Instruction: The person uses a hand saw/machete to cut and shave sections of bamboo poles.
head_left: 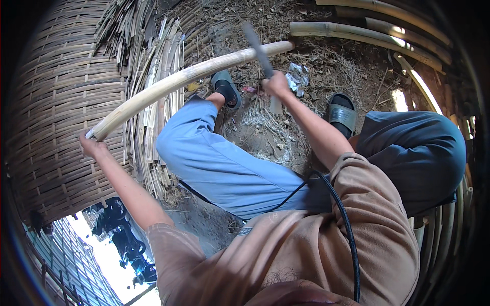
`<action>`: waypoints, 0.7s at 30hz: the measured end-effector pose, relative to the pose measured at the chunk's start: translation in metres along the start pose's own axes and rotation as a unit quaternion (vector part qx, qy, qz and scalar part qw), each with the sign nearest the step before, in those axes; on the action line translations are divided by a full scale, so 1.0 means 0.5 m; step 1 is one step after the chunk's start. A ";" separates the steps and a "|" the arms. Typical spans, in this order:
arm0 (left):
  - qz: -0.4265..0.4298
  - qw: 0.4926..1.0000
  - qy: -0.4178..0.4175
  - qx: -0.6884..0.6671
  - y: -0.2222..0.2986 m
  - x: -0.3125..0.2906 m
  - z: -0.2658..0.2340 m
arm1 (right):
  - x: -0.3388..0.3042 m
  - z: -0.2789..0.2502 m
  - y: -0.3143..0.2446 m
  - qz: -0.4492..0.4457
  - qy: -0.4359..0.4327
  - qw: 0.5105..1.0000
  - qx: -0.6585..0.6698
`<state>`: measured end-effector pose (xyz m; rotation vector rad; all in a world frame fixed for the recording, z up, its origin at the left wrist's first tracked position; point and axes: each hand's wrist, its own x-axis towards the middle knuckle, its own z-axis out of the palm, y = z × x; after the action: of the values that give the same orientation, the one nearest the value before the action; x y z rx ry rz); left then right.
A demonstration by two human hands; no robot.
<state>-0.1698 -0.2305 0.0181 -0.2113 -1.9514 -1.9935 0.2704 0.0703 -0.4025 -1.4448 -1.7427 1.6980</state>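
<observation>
A long pale bamboo pole (178,79) slants from the left up to the far middle, appearing bent by the lens. At its near left end, my left hand (93,146) is closed around it. My right hand (277,84), near the far end, grips a large machete-like knife (251,36) by its handle. The dark, slightly blurred blade points away from me and crosses over the pole in the view. Whether the blade touches the bamboo cannot be made out.
A woven bamboo panel (66,107) stands at the left, beside a heap of split bamboo strips (153,109). More bamboo poles (352,33) lie at the far right. Crumpled silvery wrapping (297,79) rests on the littered dirt floor between my sandalled feet. A black cord (344,219) hangs over my body.
</observation>
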 end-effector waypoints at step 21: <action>0.092 0.987 -0.095 -0.091 0.005 -0.027 -0.049 | -0.017 0.024 -0.069 -0.015 -0.067 0.997 -0.045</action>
<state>-0.1531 -0.2529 0.0146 -0.6254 -1.7809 -2.0910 0.2498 0.0638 -0.3716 -1.3629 -1.9237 1.7574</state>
